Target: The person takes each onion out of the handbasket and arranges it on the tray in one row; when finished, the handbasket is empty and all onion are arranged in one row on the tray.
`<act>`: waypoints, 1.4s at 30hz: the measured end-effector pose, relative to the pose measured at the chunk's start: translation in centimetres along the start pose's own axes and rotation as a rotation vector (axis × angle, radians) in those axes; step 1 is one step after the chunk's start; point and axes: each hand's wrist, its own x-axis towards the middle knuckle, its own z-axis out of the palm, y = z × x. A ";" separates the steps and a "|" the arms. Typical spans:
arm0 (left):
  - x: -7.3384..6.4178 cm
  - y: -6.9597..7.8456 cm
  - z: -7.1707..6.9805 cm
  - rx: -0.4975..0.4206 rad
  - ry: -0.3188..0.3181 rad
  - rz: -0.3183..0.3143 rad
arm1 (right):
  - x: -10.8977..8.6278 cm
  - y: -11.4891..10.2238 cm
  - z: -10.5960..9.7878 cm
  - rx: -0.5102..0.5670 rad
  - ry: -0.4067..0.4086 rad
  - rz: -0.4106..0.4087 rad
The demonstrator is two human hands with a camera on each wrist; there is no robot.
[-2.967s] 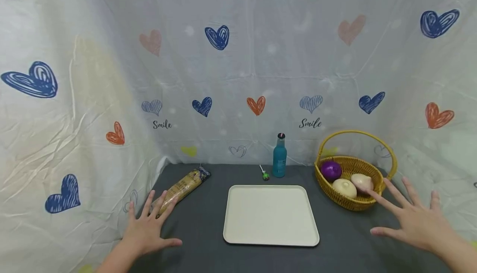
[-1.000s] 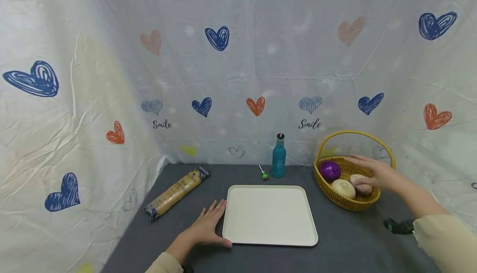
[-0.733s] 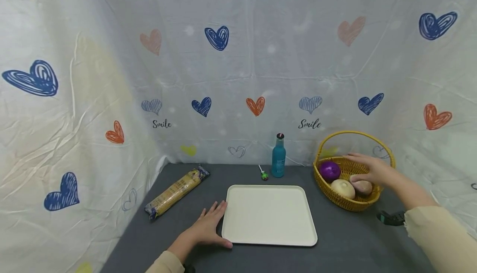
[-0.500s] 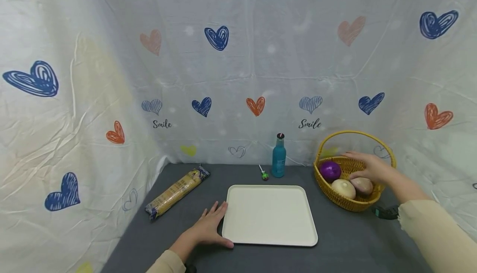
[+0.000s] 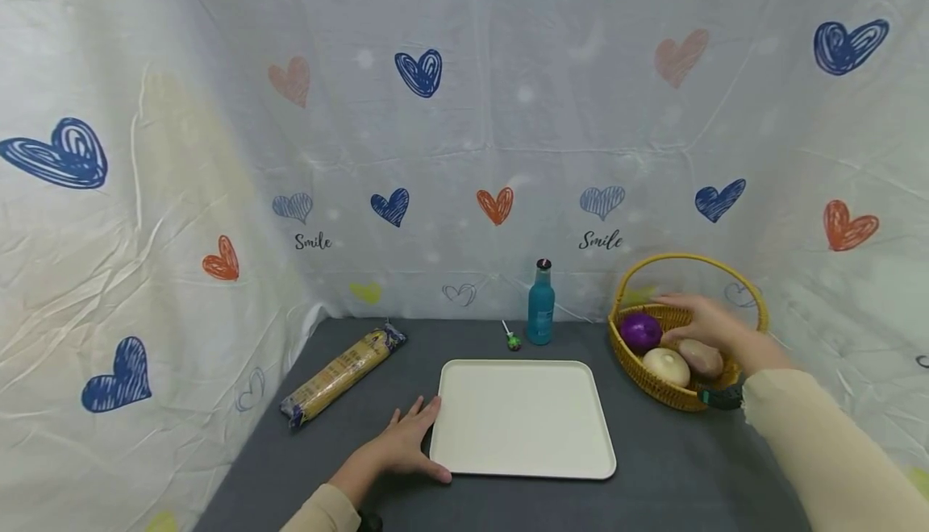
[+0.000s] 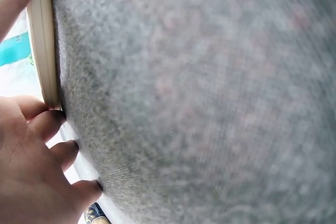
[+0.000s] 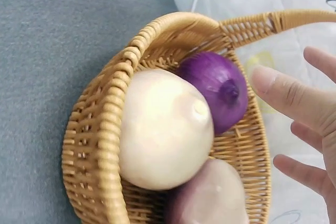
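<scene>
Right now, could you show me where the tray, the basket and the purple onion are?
tray (image 5: 522,419): head view, middle of its bare flat surface.
basket (image 7: 86,142): right wrist view, on its woven outer wall.
purple onion (image 7: 209,82): right wrist view, on its skin, beside the knobbly tip.

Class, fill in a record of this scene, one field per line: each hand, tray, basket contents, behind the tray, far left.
Left hand: at the left edge of the tray, fingers spread
Right hand: over the basket, holding nothing
Tray: cream, rectangular, flat on the dark table
Basket contents: purple onion, white onion, pinkish vegetable
Behind tray: upright blue bottle, green lollipop
Far left: long yellow packet, lying diagonally
</scene>
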 end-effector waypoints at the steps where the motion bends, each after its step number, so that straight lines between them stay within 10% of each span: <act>1: 0.0 0.0 0.0 0.001 -0.003 0.001 | 0.2 0.2 0.3 0.016 0.000 0.008; 22: 0.0 -0.2 0.1 -0.004 -0.011 0.016 | 2.4 1.7 3.2 0.236 -0.102 0.134; 34: 0.3 -0.2 0.2 -0.009 -0.009 0.001 | 2.9 1.7 4.1 0.663 -0.169 0.359; 42: 0.0 -0.3 0.4 -0.023 -0.011 -0.010 | 3.4 1.3 4.5 0.573 -0.159 0.358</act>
